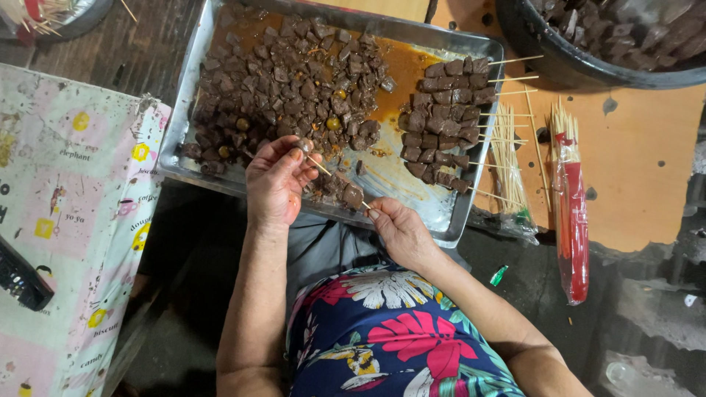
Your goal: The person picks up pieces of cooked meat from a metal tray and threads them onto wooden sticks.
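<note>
At the metal tray's (193,59) six o'clock edge, a small, wet, likely slippery meat chunk (304,144) is pinched by the left hand (276,180); the thin, brittle-looking skewer (340,185) is gripped near its base by the right hand (397,228).

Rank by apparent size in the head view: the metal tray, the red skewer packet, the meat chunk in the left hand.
1. Metal tray, by far the largest.
2. Red skewer packet, long and narrow.
3. Meat chunk pinched in the left hand, smallest.
</note>
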